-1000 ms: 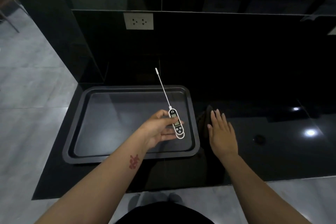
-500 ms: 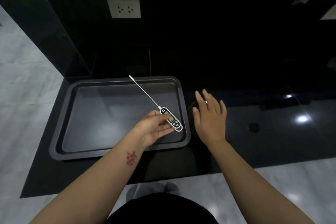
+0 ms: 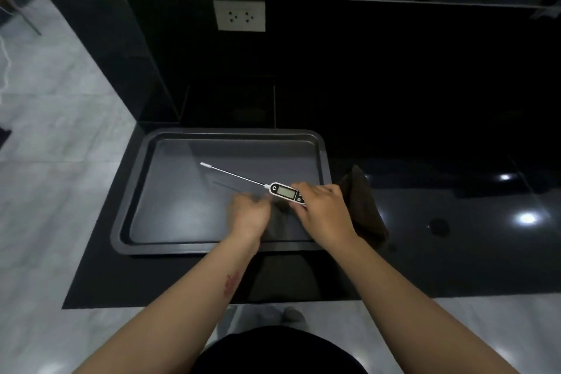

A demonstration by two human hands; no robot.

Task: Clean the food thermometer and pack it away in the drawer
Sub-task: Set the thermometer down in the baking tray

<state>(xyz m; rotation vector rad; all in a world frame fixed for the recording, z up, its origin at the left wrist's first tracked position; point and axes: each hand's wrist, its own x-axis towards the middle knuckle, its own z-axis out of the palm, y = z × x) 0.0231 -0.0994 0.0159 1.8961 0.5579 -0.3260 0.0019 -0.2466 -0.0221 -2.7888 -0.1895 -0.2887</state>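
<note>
The white food thermometer with a small display and a long thin metal probe hangs low over the dark baking tray, its probe pointing up-left. My right hand grips the button end of its body. My left hand is blurred just left of the body, fingers curled near the probe joint; whether it still touches the thermometer is unclear. A dark brown cloth lies on the black counter right of the tray, partly behind my right hand.
The glossy black counter runs on to the right with light reflections. A white double socket sits on the black back wall. Grey tiled floor lies to the left and below the counter's front edge.
The thermometer passed from my left hand to my right hand. My right hand moved left off the cloth to take it, and the probe swung down to the left.
</note>
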